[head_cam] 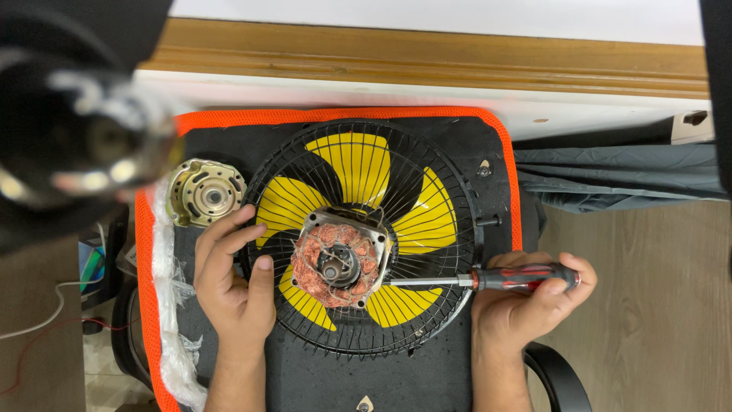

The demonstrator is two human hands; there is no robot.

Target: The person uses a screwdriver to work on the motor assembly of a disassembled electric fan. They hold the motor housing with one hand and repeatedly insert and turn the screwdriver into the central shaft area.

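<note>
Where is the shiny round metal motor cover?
In the head view, the round metal motor cover lies on the black mat, left of the black wire fan guard, just above the left hand.

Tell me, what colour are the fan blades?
The fan blades are yellow, seen in the head view.

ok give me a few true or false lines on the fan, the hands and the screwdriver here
1. The right hand holds a screwdriver with a red and black handle. True.
2. The screwdriver tip points away from the motor. False: its shaft reaches toward the copper-wound motor at the fan's centre.
3. The left hand rests on the black wire fan guard. True.
4. The fan blades behind the guard are blue. False: they are yellow.
5. A round metal motor cover lies on the mat left of the fan. True.
6. The mat has a green border. False: it is orange.
</note>
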